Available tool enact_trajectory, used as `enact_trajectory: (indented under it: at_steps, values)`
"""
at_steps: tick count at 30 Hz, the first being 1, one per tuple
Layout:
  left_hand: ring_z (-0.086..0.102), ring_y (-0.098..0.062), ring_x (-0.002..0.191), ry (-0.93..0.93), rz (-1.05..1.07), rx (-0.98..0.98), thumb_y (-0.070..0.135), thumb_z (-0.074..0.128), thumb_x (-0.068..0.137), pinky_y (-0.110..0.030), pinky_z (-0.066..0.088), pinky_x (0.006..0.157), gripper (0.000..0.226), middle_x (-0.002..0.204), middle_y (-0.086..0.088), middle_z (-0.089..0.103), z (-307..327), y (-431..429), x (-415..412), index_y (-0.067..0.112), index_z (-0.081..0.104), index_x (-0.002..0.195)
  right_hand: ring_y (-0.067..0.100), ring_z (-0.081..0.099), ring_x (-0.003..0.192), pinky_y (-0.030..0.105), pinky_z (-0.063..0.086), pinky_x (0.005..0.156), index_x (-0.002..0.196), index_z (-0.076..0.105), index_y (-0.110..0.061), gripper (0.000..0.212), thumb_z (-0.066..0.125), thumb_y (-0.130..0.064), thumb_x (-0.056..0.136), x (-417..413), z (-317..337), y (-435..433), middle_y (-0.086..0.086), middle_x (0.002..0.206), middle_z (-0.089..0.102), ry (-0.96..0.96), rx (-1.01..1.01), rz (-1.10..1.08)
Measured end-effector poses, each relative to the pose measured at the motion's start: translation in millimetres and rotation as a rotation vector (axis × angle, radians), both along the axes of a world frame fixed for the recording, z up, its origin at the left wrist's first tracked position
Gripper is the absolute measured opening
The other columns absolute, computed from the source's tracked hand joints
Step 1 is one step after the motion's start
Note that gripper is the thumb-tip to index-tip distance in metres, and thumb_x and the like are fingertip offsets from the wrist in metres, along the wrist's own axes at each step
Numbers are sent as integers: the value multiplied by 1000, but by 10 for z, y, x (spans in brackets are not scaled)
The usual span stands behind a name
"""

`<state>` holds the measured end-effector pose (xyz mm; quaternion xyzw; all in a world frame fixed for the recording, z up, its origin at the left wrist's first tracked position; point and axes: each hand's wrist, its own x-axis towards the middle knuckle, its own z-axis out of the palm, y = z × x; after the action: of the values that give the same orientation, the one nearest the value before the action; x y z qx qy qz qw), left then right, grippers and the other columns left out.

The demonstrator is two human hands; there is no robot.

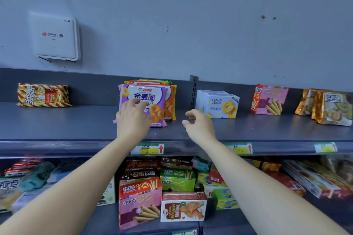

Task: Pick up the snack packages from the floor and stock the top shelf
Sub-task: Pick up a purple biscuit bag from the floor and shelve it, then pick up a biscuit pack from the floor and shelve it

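I see a purple packet (145,101) printed with golden rings, a red-and-yellow striped bag (43,95), a pale blue box (217,103), a dark grey shelf (76,124)

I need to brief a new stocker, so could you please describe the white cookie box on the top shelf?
On the top shelf, look just right of the perforated upright post. The white cookie box there is the only pale carton, printed with yellow ring cookies.

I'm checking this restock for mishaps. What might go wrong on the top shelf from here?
1. The purple pack stands upright against the packs behind, with only the left hand pressed on its front; it may tip forward once released.
2. The right hand hovers open near the white box and might knock it.
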<state>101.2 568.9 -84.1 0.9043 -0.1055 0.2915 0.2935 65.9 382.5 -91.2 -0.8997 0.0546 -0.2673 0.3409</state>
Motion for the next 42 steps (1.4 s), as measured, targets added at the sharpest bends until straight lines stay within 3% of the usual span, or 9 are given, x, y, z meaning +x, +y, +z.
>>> enact_trajectory:
  at_steps: [5, 12, 19, 25, 35, 42]
  values:
    - [52, -32, 113, -44, -189, 46, 19, 59, 91, -42, 43, 91, 32, 120, -9, 61, -70, -544, -567, 13, 63, 122, 15, 55, 115, 31, 45, 96, 123, 58, -19, 29, 57, -23, 94, -727, -67, -529, -3, 124, 61, -14, -78, -62]
    - [51, -28, 115, -19, -335, 162, 22, 54, 94, -41, 48, 86, 36, 121, -6, 60, -378, -1365, -1466, 16, 56, 130, 17, 54, 116, 37, 48, 93, 122, 58, -21, 31, 59, -27, 92, -1865, -337, -1270, -3, 123, 60, 26, -208, -227]
    - [53, -33, 107, -61, -489, 267, 21, 58, 90, -44, 49, 85, 34, 110, -9, 63, -721, -2044, -2167, 12, 61, 122, 20, 51, 117, 37, 48, 89, 124, 56, -23, 32, 56, -30, 93, -2895, -747, -1865, -2, 122, 58, 84, -265, -423]
    - [58, -40, 94, -125, -714, 376, 14, 68, 81, -47, 53, 75, 31, 100, -16, 66, -963, -2640, -2624, 5, 67, 111, 21, 49, 119, 36, 46, 88, 125, 56, -22, 33, 57, -29, 92, -3678, -1017, -2154, -1, 124, 58, 109, -287, -618]
    - [59, -42, 90, -158, -1167, 475, 10, 71, 78, -47, 52, 68, 33, 95, -18, 66, -1497, -3563, -3494, 3, 67, 110, 29, 54, 111, 41, 47, 88, 119, 61, -14, 31, 61, -21, 89, -5100, -1549, -2317, 8, 114, 62, 252, -207, -1041]
    - [58, -40, 88, -163, -1463, 577, 9, 69, 78, -44, 49, 67, 24, 92, -17, 65, -1940, -3883, -4359, 3, 68, 102, 26, 50, 115, 38, 45, 89, 124, 57, -15, 34, 58, -25, 92, -6030, -1999, -2081, 6, 118, 59, 395, -103, -1320]
